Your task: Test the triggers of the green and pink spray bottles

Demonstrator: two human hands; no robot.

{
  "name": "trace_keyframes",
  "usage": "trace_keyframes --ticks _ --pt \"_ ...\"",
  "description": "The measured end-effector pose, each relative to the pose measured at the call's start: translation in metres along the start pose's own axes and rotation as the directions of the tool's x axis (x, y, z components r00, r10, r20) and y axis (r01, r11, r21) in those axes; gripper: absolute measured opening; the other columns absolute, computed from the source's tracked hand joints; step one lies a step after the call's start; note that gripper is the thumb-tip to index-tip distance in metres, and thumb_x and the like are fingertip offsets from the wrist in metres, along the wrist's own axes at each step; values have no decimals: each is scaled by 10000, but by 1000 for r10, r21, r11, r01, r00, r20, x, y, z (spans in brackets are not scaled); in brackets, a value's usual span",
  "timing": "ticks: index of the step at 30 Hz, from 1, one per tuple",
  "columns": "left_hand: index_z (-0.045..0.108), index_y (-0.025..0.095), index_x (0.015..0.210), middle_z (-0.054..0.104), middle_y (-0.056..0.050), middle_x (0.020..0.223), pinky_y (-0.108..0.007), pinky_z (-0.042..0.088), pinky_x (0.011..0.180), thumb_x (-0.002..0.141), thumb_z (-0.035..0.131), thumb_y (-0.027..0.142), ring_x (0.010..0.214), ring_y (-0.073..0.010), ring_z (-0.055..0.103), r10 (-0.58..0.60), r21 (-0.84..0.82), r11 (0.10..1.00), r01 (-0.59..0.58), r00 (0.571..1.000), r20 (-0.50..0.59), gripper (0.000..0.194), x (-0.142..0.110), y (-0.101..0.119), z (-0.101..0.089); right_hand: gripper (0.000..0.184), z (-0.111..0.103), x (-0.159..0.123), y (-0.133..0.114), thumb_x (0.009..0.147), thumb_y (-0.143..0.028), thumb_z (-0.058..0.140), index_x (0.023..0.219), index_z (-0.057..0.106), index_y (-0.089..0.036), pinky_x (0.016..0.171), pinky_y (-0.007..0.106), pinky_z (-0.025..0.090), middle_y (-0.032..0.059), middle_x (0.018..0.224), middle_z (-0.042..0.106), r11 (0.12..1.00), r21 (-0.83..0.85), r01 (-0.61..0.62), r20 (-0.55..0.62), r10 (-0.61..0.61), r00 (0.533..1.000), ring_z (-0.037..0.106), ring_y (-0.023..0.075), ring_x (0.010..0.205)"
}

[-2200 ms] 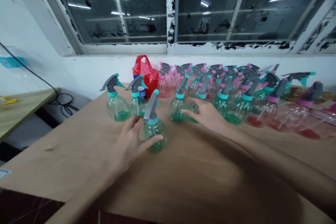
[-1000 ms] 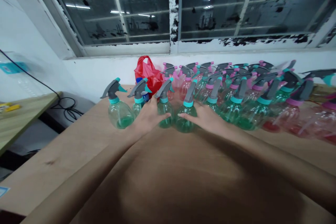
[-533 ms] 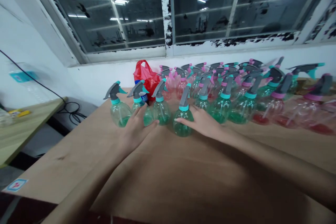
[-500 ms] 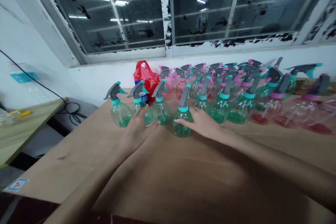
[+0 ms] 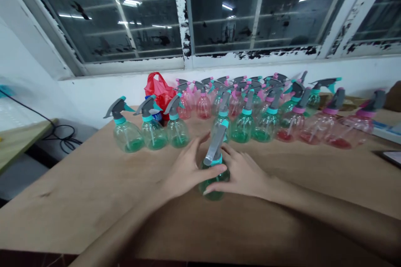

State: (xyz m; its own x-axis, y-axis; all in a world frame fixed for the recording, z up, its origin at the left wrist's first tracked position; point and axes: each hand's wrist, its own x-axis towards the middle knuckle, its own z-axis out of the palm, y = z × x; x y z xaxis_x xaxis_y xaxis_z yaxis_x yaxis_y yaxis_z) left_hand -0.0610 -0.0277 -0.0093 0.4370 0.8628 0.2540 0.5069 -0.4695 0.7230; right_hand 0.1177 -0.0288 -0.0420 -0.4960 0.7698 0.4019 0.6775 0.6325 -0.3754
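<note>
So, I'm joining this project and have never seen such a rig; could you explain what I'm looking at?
There is no machine here: these are a person's own bare hands, and the view comes from one camera worn on the head, looking forward and down. The left hand and right hand together hold a spray bottle with a grey sprayer and teal collar. I can't tell whether it touches the table. On that table, three teal-collared bottles stand toward the left, beside a red plastic bag. A larger group of bottles, some with pink collars, fills the back and right.
</note>
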Motion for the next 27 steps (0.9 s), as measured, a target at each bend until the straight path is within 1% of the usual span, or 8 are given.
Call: trace_keyframes --ticks 3,5,9,14,17,20,22,27 --pt "491 230 1223 614 -80 1210 -468 493 920 763 657 393 1080 -269 593 -2 -70 998 5 999 52 515 5 19 11 793 -3 -8 -3 641 -736 543 1220 495 -197 711 459 522 158 1244 519 1000 27 -4 14 3 1000 565 335 1039" --pt "563 244 1151 641 -54 1174 -446 490 940 790 630 368 1073 -250 601 4 -117 993 4 998 67 387 8 27 18 818 -5 -12 -4 613 -742 563 1228 491 -207 738 474 516 150 1253 513 998 54 -12 8 12 1000 555 334 1051" --pt "516 269 1236 639 -35 1195 -414 415 1041 813 589 246 1182 -210 531 77 -186 980 -67 996 45 430 14 32 29 874 -7 -20 -2 555 -743 613 1247 481 -225 811 485 496 133 1249 514 992 123 -3 -9 4 1000 528 333 1091" --pt "568 301 1171 705 -13 1016 -409 516 910 786 496 188 1043 -216 620 54 -98 994 -56 998 -17 408 21 33 37 889 -4 -32 13 567 -699 650 1263 459 -180 902 506 448 161 1227 525 990 138 10 -17 -8 1000 492 337 1133" --pt "579 315 1138 701 6 1012 -399 514 897 742 484 154 1001 -209 630 60 -86 994 -65 996 -62 439 25 35 39 886 -4 -40 29 583 -700 643 1261 458 -160 948 503 418 167 1233 530 991 136 9 23 -12 1000 485 327 1145" --pt "552 313 1159 697 8 1009 -408 516 883 758 481 186 997 -219 629 40 -88 995 -45 998 -57 427 32 35 41 886 -6 -50 53 643 -687 609 1320 400 -154 992 493 383 169 1291 496 993 111 28 67 -35 997 453 312 1197" --pt "541 308 1164 675 3 1068 -410 528 850 767 478 212 984 -228 634 19 -89 996 -24 998 -66 413 38 32 41 856 -7 -58 71 685 -675 580 1340 378 -162 1025 489 350 162 1350 450 997 82 2 89 -10 996 406 301 1251" --pt "547 281 1136 592 11 1243 -383 503 899 750 475 209 1034 -220 615 10 -126 992 -23 994 -105 400 58 23 41 708 -9 -70 107 779 -627 511 1323 416 -185 1060 502 304 135 1413 396 997 -19 -80 120 82 989 342 282 1308"
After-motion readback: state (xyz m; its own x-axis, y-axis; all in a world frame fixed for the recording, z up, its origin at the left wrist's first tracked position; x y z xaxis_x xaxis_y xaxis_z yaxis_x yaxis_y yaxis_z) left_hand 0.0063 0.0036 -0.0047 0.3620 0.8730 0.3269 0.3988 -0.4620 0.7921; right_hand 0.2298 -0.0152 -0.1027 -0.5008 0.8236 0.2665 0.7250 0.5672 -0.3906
